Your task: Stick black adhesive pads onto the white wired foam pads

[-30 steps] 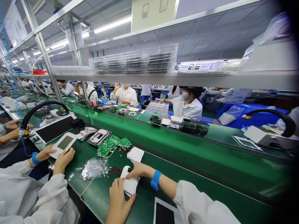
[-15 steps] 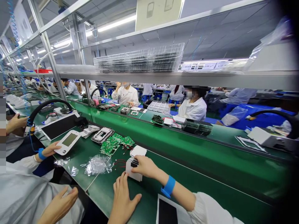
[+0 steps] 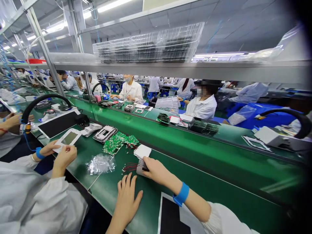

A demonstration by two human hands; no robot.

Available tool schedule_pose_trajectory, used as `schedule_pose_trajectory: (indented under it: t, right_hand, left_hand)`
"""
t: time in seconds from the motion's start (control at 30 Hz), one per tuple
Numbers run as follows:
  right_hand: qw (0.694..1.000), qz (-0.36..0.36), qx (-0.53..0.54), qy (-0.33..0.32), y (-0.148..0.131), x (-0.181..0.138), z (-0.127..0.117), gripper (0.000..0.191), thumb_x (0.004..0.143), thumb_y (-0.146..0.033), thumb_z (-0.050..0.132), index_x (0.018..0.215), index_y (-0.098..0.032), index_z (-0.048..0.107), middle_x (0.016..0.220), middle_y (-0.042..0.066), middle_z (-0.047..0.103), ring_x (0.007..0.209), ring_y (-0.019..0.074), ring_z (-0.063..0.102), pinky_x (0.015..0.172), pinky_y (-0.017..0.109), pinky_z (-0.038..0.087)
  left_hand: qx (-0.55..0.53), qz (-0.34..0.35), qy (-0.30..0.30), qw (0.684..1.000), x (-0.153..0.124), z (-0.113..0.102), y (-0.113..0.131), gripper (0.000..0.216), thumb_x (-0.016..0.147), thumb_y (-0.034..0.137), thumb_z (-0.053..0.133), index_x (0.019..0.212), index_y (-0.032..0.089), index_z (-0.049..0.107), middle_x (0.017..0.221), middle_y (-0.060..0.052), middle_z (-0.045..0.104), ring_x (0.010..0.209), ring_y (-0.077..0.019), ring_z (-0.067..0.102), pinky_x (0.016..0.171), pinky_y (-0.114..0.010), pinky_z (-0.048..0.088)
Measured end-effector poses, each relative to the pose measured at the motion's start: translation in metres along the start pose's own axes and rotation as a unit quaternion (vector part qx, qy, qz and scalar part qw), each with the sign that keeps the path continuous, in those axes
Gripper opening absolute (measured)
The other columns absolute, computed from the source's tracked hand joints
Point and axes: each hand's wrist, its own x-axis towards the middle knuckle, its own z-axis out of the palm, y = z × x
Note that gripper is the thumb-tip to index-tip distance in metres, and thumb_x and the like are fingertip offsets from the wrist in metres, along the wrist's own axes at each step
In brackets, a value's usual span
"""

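My left hand lies flat on the green bench with its fingers stretched out, holding nothing. My right hand, with a blue wrist strap, is closed on a small white part on the bench; red wires trail from it to the left. A white flat piece lies just behind it. Several green circuit boards sit further back, and a crumpled clear plastic bag lies to the left.
A co-worker's hands on my left hold a white device with a screen. A white housing and a black-and-white mat lie on the bench. A green conveyor runs across. People in white coats sit opposite. Clear trays stand on the shelf overhead.
My left hand let go of the white part and now lies flat. My right hand moved the part slightly away and lowered it. The co-worker's second hand returned to the white device.
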Motion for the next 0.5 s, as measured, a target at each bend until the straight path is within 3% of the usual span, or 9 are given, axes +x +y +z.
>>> schedule_pose_trajectory:
  t: [0.1, 0.27, 0.5]
  right_hand:
    - [0.999, -0.024, 0.022, 0.007, 0.0024, -0.0042, 0.0021, 0.034, 0.084, -0.027, 0.063, 0.111, -0.012, 0.05, 0.112, 0.019, 0.064, 0.1, 0.0334, 0.06, 0.08, 0.04, 0.044]
    - [0.996, -0.043, 0.073, 0.031, 0.0063, -0.0084, 0.0061, 0.027, 0.08, -0.015, 0.058, 0.106, -0.015, 0.051, 0.109, 0.011, 0.062, 0.097, 0.0219, 0.058, 0.082, 0.03, 0.044]
    - [0.994, -0.035, 0.099, 0.04, 0.0088, -0.0039, 0.0055, 0.019, 0.074, -0.016, 0.059, 0.093, -0.016, 0.059, 0.096, 0.01, 0.066, 0.087, 0.0244, 0.058, 0.083, 0.037, 0.039]
  left_hand:
    - [0.002, 0.0, 0.0, 1.0, 0.0005, -0.0006, 0.0002, 0.046, 0.093, 0.035, 0.045, 0.136, 0.019, 0.048, 0.143, -0.012, 0.048, 0.13, -0.0303, 0.039, 0.103, -0.051, 0.034]
    - [0.01, 0.0, -0.003, 1.0, -0.0002, 0.0014, -0.0007, 0.045, 0.093, 0.036, 0.044, 0.135, 0.019, 0.05, 0.143, -0.012, 0.048, 0.129, -0.0314, 0.04, 0.102, -0.052, 0.035]
    - [0.032, 0.02, 0.024, 0.999, -0.0012, 0.0069, -0.0029, 0.044, 0.093, 0.036, 0.045, 0.133, 0.02, 0.053, 0.142, -0.011, 0.051, 0.127, -0.0308, 0.043, 0.099, -0.049, 0.037]
